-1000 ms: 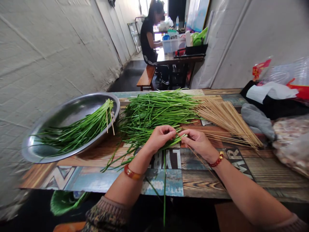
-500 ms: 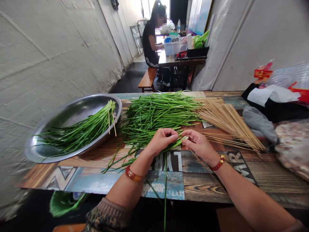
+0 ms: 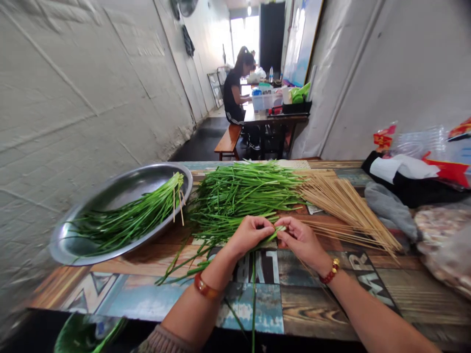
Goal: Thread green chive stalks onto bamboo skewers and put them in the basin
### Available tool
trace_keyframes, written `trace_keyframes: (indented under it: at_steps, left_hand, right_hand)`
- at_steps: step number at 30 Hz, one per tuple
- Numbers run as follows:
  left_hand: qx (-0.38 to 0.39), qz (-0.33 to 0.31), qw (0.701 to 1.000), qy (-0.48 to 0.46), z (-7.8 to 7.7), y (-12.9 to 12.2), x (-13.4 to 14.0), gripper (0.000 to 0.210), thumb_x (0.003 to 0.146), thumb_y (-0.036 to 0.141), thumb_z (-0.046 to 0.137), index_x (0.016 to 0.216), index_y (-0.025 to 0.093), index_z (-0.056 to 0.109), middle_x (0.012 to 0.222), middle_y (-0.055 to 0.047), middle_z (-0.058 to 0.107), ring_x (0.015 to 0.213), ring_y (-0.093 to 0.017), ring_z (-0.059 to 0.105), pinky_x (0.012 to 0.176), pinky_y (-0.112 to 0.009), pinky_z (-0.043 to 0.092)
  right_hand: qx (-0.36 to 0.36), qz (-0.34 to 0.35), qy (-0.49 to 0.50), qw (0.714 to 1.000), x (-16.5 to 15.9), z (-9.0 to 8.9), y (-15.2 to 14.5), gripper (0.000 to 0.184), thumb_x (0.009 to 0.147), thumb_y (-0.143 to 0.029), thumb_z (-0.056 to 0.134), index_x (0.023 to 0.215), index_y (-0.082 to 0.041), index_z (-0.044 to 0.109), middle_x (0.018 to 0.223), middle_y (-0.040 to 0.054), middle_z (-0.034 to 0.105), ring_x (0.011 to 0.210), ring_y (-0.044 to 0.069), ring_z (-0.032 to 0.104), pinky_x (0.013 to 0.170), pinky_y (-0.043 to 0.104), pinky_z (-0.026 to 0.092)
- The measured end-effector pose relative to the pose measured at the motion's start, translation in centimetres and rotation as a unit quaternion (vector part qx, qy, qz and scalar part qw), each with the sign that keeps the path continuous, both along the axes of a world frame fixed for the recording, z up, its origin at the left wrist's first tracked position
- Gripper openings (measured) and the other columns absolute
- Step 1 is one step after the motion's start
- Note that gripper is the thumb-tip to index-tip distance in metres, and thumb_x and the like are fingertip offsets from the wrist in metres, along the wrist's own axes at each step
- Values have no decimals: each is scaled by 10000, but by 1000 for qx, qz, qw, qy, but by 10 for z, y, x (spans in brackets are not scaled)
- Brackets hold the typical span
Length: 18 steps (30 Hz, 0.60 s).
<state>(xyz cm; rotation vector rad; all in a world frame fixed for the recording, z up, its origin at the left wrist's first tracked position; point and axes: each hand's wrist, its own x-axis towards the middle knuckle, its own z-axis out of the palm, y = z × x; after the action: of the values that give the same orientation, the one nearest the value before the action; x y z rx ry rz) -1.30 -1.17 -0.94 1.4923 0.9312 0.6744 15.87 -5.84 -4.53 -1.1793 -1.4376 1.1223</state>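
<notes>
The basin (image 3: 127, 190) reads to me as smooth, polished metal, glaring at its left rim. The counter (image 3: 312, 311) shows wood grain and worn blue paint with a slight sheen; from here I can't tell whether it is real timber. The thin sticks (image 3: 338, 196) look like bare, matt wood. I see a faint gloss on the green stalks (image 3: 246, 189). The bangle (image 3: 205, 287) is smooth and shiny, the sleeve (image 3: 165, 340) ribbed knit. On my right sits a see-through plastic bag (image 3: 447, 240); the left wall (image 3: 73, 122) is rough, the far seat (image 3: 228, 138) glossy wood.
</notes>
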Motion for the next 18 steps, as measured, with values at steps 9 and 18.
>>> trace_keyframes:
  at_steps: [9, 18]
  left_hand:
    - [68, -28, 997, 32, 5, -1, -4, 260, 768, 346, 608, 741, 103, 696, 667, -11, 599, 622, -101, 458, 607, -215, 333]
    - [40, -105, 992, 53, 2, -2, -6, 391, 814, 482, 574, 747, 105, 656, 631, -11, 574, 567, -100, 460, 552, -210, 352]
  right_hand:
    - [12, -18, -3, 1000, -7, 2, 2, 222, 834, -388, 608, 925, -185, 597, 692, -13, 600, 540, 113, 572, 524, 248, 459]
    - [8, -25, 24, 999, -10, -8, 6, 282, 837, -445, 600, 962, -193, 587, 687, -17, 590, 526, 112, 561, 505, 243, 454]
